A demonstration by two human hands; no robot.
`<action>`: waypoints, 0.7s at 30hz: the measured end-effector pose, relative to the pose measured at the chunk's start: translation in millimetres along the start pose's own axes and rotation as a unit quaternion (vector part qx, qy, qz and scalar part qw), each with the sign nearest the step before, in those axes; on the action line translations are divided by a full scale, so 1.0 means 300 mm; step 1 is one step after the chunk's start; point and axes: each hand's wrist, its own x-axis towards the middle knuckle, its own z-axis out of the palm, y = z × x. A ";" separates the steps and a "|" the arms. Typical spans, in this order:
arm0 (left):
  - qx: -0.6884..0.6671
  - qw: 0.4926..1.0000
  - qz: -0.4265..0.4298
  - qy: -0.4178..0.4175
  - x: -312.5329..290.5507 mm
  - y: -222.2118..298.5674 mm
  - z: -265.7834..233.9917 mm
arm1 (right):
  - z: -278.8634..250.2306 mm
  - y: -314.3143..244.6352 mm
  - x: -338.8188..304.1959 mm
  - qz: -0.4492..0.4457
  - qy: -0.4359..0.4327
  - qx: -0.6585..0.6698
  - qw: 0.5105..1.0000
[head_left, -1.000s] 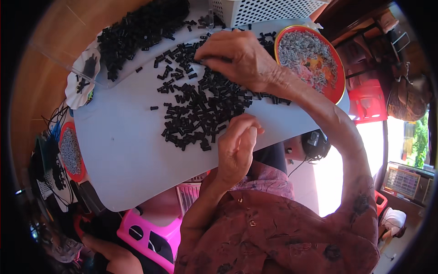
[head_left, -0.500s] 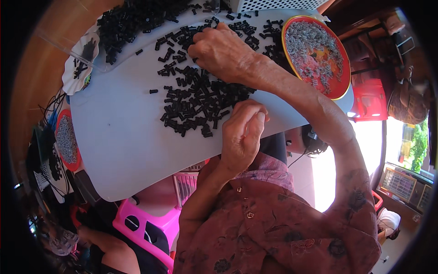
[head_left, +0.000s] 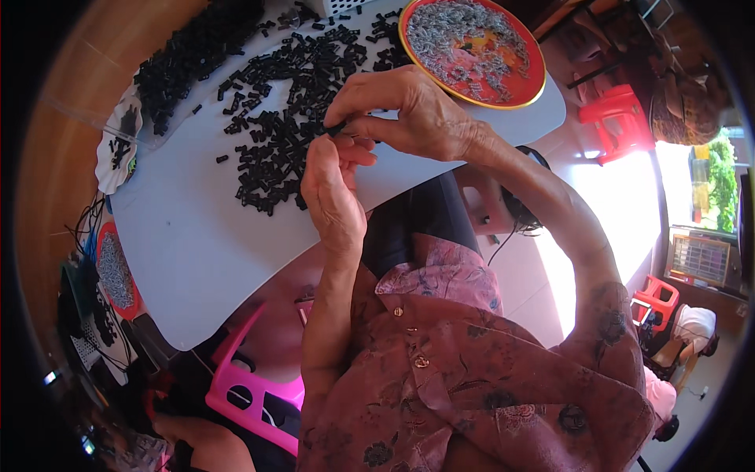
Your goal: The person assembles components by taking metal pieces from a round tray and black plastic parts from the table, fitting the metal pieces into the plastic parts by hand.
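Note:
My right hand (head_left: pixel 409 110) pinches a small black plastic piece (head_left: pixel 336 127) between thumb and fingertips. Its fingertips meet those of my left hand (head_left: pixel 336 193), just over the table's near side. The left hand's thumb and fingers are closed together; whatever they hold is too small to make out. Beyond and to the left of both hands, a loose spread of similar short black plastic pieces (head_left: pixel 263 169) covers part of the grey table (head_left: pixel 189 252). A red plate with a yellow rim (head_left: pixel 515 105) stands to the right, behind my right hand, bearing many small silvery pieces (head_left: pixel 464 31).
A larger black heap (head_left: pixel 185 63) lies at the far left beside a white scalloped dish (head_left: pixel 106 169). Another red plate of silvery pieces (head_left: pixel 116 271) is left of the table. A pink plastic stool (head_left: pixel 259 389) stands below, near another person's leg (head_left: pixel 204 444). Red stools (head_left: pixel 617 122) stand at right.
My right hand has come back from the black pieces toward me and now holds one. My left hand has risen to meet it. The whole view has shifted.

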 end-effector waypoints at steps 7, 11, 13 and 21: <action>0.133 0.990 0.040 -0.029 -0.003 0.000 -0.003 | 0.019 0.016 -0.083 0.026 0.054 0.040 0.997; 0.177 0.983 0.041 -0.039 -0.021 -0.014 0.018 | 0.030 0.045 -0.156 0.036 0.118 0.084 0.989; 0.248 0.967 0.051 -0.019 -0.031 -0.001 0.030 | 0.042 0.033 -0.154 0.025 0.140 0.095 0.985; 0.350 0.936 0.035 -0.030 -0.045 0.029 0.054 | -0.027 0.025 -0.187 0.041 0.144 -0.007 0.989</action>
